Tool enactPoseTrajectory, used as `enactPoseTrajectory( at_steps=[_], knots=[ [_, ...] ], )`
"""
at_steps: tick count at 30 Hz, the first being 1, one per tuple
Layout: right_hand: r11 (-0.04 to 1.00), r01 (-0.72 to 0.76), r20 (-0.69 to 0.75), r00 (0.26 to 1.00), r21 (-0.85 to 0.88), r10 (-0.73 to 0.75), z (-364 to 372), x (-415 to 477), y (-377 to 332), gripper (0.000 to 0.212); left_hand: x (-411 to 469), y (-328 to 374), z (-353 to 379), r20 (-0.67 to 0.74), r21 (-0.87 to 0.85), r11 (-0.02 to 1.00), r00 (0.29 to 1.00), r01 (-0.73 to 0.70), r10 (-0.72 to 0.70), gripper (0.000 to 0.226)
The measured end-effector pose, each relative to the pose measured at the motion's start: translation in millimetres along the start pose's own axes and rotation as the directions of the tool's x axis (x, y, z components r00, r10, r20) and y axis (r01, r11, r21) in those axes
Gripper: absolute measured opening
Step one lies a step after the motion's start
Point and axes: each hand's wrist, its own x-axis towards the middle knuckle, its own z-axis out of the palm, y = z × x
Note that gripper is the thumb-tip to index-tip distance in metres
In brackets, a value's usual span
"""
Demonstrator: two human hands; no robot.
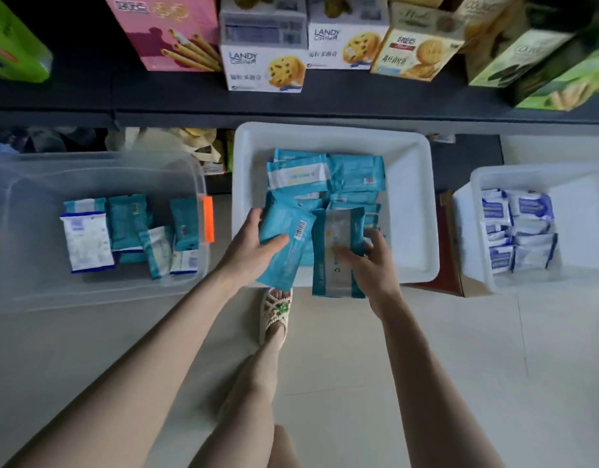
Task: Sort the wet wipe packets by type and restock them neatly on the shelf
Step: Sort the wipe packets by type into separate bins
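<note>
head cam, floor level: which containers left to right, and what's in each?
clear bin with mixed packets → white tub of teal packets → small white bin of blue-and-white packets

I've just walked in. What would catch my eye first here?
Two bare hands at centre: the left hand grips a teal plastic wipe packet with a barcode and the right hand holds a teal packet with a pale middle panel, both at the white plastic tub piled with teal packets. A clear plastic bin of mixed packets sits left, and a smaller white tub of blue-and-white packets right.
</note>
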Motion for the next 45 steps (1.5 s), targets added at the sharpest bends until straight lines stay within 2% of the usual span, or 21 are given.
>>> enactPoseTrajectory(
  at_steps=[3,6,9,11,13,15,18,21,27,30,33,36,42,45],
  knots=[
    [0.971,0.044,-0.016,0.999,-0.233,-0.049,-17,57,7,0.033,55,0,23,0.051,0.136,0.990,0.998,-0.029,0.022,0.027],
    [0.895,0.055,0.023,0.999,-0.443,-0.049,-33,108,11,0.038,99,-7,39,0.063,0.308,0.948,0.996,-0.078,0.061,0.038],
    [0.779,0.103,0.128,0.991,-0.618,-0.030,-45,148,6,0.044,132,-7,42,0.060,0.481,0.871,0.995,-0.099,0.080,0.053],
    [0.710,0.166,0.224,0.974,-0.685,-0.011,-47,171,3,0.047,150,-6,42,0.084,0.583,0.805,0.994,-0.109,0.073,0.053],
    [0.626,0.272,0.327,0.945,-0.731,-0.029,-46,191,2,0.049,164,-9,45,0.128,0.679,0.717,0.987,-0.157,0.094,0.049],
    [0.518,0.380,0.382,0.918,-0.766,-0.109,-41,206,4,0.050,172,-14,49,0.142,0.771,0.592,0.970,-0.233,0.198,0.048],
    [0.381,0.453,0.337,0.880,-0.806,-0.334,-37,213,13,0.050,171,-26,51,0.086,0.876,0.404,0.911,-0.262,0.403,0.052],
    [0.354,0.490,0.329,0.843,-0.797,-0.426,-39,211,28,0.058,168,-43,57,0.066,0.901,0.351,0.878,-0.257,0.475,0.058],
    [0.264,0.552,0.444,0.815,-0.791,-0.372,-45,210,50,0.056,166,-67,66,0.123,0.920,0.289,0.895,-0.265,0.429,0.061],
    [0.263,0.543,0.453,0.826,-0.797,-0.334,-45,207,42,0.057,166,-61,66,0.117,0.907,0.332,0.912,-0.259,0.392,0.061],
    [0.319,0.498,0.415,0.861,-0.807,-0.293,-41,202,21,0.051,164,-44,62,0.085,0.849,0.472,0.942,-0.240,0.326,0.048],
    [0.419,0.491,0.394,0.869,-0.763,-0.300,-34,193,-4,0.041,154,-16,53,0.032,0.760,0.602,0.939,-0.245,0.342,0.034],
    [0.503,0.535,0.375,0.841,-0.678,-0.389,-6,151,-42,0.032,107,1,17,-0.140,0.630,0.751,0.923,-0.197,0.360,0.021],
    [0.528,0.559,0.361,0.824,-0.639,-0.436,26,125,-52,0.027,78,-4,-14,-0.200,0.590,0.786,0.911,-0.183,0.362,0.019]
  ],
)
